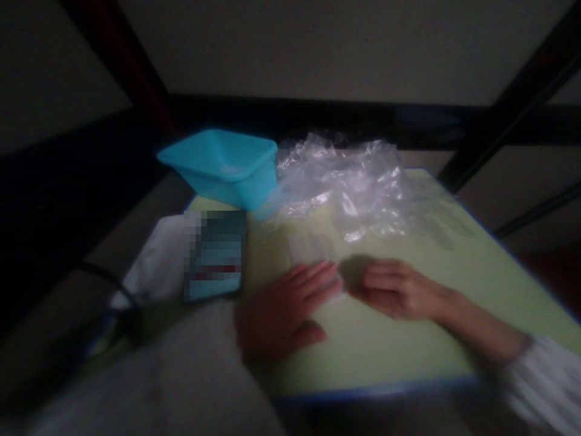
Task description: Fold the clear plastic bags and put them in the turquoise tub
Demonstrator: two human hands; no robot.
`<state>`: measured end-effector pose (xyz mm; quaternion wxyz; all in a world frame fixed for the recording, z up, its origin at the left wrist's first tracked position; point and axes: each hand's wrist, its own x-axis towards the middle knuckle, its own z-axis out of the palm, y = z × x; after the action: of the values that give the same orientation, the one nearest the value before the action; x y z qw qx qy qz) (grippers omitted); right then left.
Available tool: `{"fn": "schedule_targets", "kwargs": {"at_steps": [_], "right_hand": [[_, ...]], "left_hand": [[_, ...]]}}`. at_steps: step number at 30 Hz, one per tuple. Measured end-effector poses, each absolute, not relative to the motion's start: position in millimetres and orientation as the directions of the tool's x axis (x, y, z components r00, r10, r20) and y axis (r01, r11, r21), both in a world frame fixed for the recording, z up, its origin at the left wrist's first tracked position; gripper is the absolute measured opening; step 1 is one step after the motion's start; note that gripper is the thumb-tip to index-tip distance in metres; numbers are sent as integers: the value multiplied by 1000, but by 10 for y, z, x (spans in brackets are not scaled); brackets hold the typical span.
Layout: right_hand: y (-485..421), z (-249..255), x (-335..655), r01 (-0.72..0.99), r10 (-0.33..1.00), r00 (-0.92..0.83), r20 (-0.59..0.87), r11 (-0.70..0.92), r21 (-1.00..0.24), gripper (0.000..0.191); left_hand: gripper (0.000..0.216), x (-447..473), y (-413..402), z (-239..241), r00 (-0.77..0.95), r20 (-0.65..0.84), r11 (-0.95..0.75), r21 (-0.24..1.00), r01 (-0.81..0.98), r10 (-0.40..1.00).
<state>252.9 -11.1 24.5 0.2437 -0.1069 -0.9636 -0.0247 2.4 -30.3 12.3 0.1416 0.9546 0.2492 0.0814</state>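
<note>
My left hand lies flat with its fingers stretched out over a small pale, see-through piece, which looks like a thin plastic bag or sheet. The fingers cover its near part. Just to the right, my right hand rests on the table with its fingers curled in. Whatever those fingers may hold is hidden and blurred. Beyond both hands spreads a heap of crumpled clear plastic bags.
A turquoise plastic basin stands at the table's back left. Nearer, a dark flat device or booklet, partly pixelated, lies by a white sheet or bag. The yellow-green table has a blue edge. A dark cable hangs at left.
</note>
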Motion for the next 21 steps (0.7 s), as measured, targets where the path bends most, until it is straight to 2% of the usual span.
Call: {"fn": "schedule_targets", "kwargs": {"at_steps": [3,10,13,17,21], "right_hand": [[-98,266,2526,234,185,-860,476,971,46,32],[-153,264,2465,265,205,-869,450,961,74,33],[-168,254,2455,271,203,-876,437,957,100,32],[-166,250,2449,265,198,-889,412,958,112,31],[-165,262,2428,274,197,-889,413,952,135,34]], "left_hand": [[68,7,-303,98,868,102,-842,319,435,487],[70,3,-295,101,878,74,-856,276,437,473],[73,5,-302,86,876,106,-861,272,429,470],[85,2,-300,61,850,146,-846,274,456,506],[83,-17,-270,53,821,156,-826,256,503,549]]}}
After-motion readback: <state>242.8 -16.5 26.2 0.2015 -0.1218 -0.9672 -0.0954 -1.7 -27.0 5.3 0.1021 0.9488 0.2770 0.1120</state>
